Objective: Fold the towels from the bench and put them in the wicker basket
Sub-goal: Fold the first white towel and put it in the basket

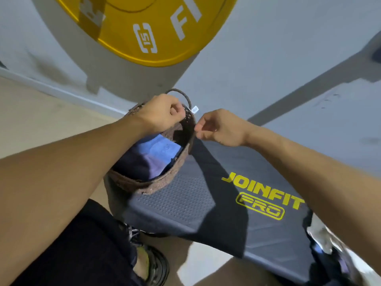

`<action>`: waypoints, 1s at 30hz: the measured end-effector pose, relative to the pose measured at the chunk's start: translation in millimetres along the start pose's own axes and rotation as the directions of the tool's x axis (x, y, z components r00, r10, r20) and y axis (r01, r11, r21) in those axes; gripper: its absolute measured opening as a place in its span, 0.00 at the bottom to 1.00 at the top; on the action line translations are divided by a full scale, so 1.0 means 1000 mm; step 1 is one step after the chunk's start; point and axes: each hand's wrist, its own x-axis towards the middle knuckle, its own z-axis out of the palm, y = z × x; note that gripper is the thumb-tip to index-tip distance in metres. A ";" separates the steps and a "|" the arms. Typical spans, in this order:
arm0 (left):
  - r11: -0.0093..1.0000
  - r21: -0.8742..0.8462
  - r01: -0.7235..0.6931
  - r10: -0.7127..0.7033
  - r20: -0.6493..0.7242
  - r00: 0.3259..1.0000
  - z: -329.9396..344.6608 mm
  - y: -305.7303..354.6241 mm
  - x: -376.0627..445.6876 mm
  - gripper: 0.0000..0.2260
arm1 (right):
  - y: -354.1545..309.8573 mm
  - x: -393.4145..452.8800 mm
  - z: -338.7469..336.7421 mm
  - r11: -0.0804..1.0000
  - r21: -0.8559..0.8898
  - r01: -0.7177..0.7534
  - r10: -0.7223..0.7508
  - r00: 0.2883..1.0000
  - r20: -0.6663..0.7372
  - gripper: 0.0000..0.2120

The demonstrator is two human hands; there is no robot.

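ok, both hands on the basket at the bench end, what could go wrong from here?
1. The wicker basket sits at the end of the bench, its near side past the edge; a pull could tip it off.
2. The left hand grips the far rim and the right hand pinches the side; uneven lifting might spill the folded blue towel.

A large yellow weight plate (pixel 144 27) with white lettering and a "15" mark hangs against a pale grey wall (pixel 278 48), casting a broad soft shadow beneath it. A light skirting strip (pixel 61 91) runs where the wall meets the beige floor (pixel 31 116). At the right edge, a dark blurred shape (pixel 377 54) may be more gym equipment.
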 end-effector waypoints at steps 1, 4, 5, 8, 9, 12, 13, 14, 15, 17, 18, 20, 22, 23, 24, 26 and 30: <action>0.999 -0.017 -0.035 0.036 0.061 0.998 0.006 0.021 -0.004 0.05 | 0.011 -0.023 -0.011 1.000 -0.017 -0.014 0.014 1.000 0.005 0.05; 0.987 -0.101 -0.125 0.144 0.205 0.968 0.040 0.082 -0.016 0.05 | 0.050 -0.098 -0.044 0.990 -0.112 -0.091 0.090 0.996 -0.019 0.04; 0.982 -0.117 -0.150 0.174 0.230 0.957 0.057 0.103 -0.020 0.05 | 0.065 -0.125 -0.054 0.982 -0.136 -0.133 0.130 0.991 -0.029 0.05; 0.962 -0.174 -0.212 0.260 0.332 0.907 0.117 0.163 -0.038 0.03 | 0.111 -0.208 -0.076 0.945 -0.172 -0.278 0.271 0.961 -0.064 0.08; 0.956 -0.185 -0.228 0.282 0.363 0.888 0.138 0.182 -0.045 0.03 | 0.126 -0.236 -0.082 0.927 -0.179 -0.328 0.321 0.944 -0.070 0.08; 0.942 -0.185 -0.279 0.332 0.413 0.848 0.203 0.233 -0.066 0.05 | 0.169 -0.310 -0.090 0.858 -0.196 -0.475 0.464 0.880 -0.102 0.08; 0.941 -0.167 -0.292 0.336 0.418 0.844 0.225 0.249 -0.073 0.08 | 0.183 -0.331 -0.090 0.827 -0.206 -0.524 0.505 0.852 -0.140 0.09; 0.941 -0.133 -0.310 0.337 0.416 0.845 0.247 0.263 -0.079 0.11 | 0.196 -0.351 -0.088 0.788 -0.231 -0.571 0.538 0.820 -0.195 0.09; 0.940 -0.096 -0.327 0.337 0.411 0.847 0.268 0.275 -0.084 0.13 | 0.210 -0.369 -0.084 0.752 -0.258 -0.607 0.557 0.794 -0.244 0.09; 0.941 -0.079 -0.329 0.330 0.432 0.839 0.308 0.292 -0.094 0.16 | 0.234 -0.395 -0.077 0.745 -0.258 -0.616 0.564 0.787 -0.250 0.09; 0.945 -0.072 -0.318 0.313 0.468 0.826 0.325 0.299 -0.099 0.20 | 0.243 -0.404 -0.074 0.761 -0.212 -0.613 0.574 0.789 -0.220 0.11; 0.953 -0.009 -0.301 0.257 0.550 0.795 0.356 0.307 -0.108 0.29 | 0.255 -0.415 -0.069 0.768 -0.096 -0.633 0.611 0.770 -0.183 0.18; 0.946 0.064 -0.317 0.223 0.581 0.783 0.379 0.307 -0.115 0.30 | 0.265 -0.416 -0.060 0.763 -0.025 -0.646 0.636 0.757 -0.152 0.27; 0.941 0.082 -0.330 0.226 0.574 0.787 0.387 0.305 -0.117 0.26 | 0.269 -0.413 -0.054 0.756 0.007 -0.655 0.652 0.751 -0.107 0.31; 0.936 0.088 -0.341 0.237 0.559 0.795 0.391 0.303 -0.118 0.22 | 0.273 -0.409 -0.047 0.748 0.029 -0.663 0.664 0.746 -0.045 0.34; 0.937 0.072 -0.342 0.252 0.540 0.803 0.392 0.299 -0.117 0.15 | 0.277 -0.400 -0.033 0.746 0.020 -0.665 0.662 0.745 0.078 0.38; 0.954 0.004 -0.300 0.248 0.556 0.794 0.379 0.291 -0.106 0.09 | 0.275 -0.382 -0.023 0.778 -0.034 -0.628 0.622 0.762 0.180 0.34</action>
